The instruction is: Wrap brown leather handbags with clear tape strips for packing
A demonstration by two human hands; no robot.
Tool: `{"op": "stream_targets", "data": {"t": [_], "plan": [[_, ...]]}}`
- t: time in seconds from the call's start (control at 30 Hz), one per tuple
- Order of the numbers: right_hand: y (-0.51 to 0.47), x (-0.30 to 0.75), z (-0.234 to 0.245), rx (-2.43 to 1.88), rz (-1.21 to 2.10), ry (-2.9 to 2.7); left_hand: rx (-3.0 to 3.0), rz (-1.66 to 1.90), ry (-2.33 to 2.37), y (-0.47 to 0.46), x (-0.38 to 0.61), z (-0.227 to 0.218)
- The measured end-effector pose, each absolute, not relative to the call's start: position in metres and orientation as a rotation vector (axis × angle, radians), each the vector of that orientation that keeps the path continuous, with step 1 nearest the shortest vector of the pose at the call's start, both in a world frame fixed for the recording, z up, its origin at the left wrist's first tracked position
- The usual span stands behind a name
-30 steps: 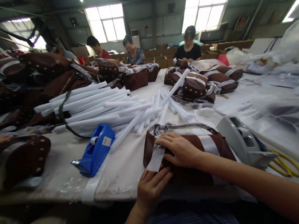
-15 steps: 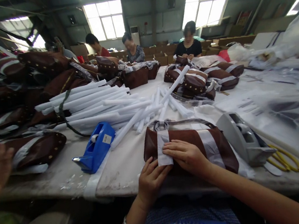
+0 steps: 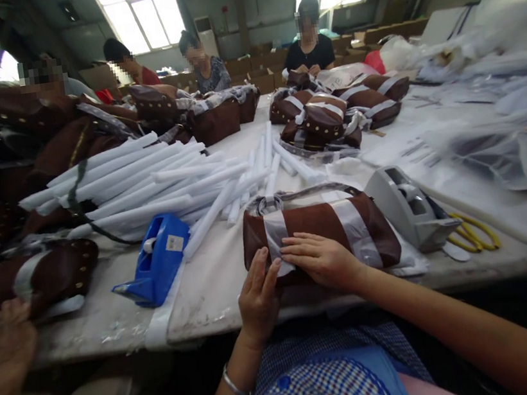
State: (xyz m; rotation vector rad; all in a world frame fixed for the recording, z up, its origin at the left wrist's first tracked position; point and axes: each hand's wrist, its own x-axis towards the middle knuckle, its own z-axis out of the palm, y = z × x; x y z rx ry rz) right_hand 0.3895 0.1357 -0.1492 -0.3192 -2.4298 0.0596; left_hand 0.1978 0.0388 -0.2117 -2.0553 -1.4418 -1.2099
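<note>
A brown handbag [image 3: 313,228] lies on its side on the white worktable in front of me. Two pale translucent strips run across its body, a left strip [image 3: 275,229] and a right strip [image 3: 353,228]. My left hand [image 3: 259,292] rests against the bag's lower left, its outstretched fingers touching the left strip's lower part. Flat on the bag beside that strip lies my right hand [image 3: 323,259], fingers extended and nearly meeting the left fingertips. The bag's strap [image 3: 311,190] lies behind it, bundled at the left.
Left of the bag stands a blue tape dispenser [image 3: 155,260]; right of it, a grey tape dispenser [image 3: 405,208] and yellow-handled scissors [image 3: 474,231]. White rolls [image 3: 145,181] are heaped behind. A co-worker's hand [image 3: 13,340] touches another bag [image 3: 50,271] at left.
My left hand's fingers have moved up onto the strip, which now lies smoother against the bag. The view has tilted down. The co-worker's hand at left has moved lower.
</note>
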Motion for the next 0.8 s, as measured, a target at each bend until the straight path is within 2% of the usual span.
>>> {"op": "stream_targets", "data": {"t": [0.13, 0.27, 0.53, 0.8], "plan": [[0.113, 0.411, -0.150, -0.339, 0.115, -2.383, -2.198, -1.106, -1.357, 0.040, 0.197, -0.207], [0.067, 0.460, -0.172, -0.434, 0.211, -2.320, -2.235, -1.075, -1.382, 0.043, 0.195, -0.204], [0.044, 0.503, -0.241, -0.852, -0.063, -2.538, -2.284, -1.001, -1.469, 0.050, 0.199, -0.185], [0.054, 0.471, -0.240, -0.525, 0.065, -2.355, -2.275, -0.997, -1.494, 0.054, 0.202, -0.177]]}}
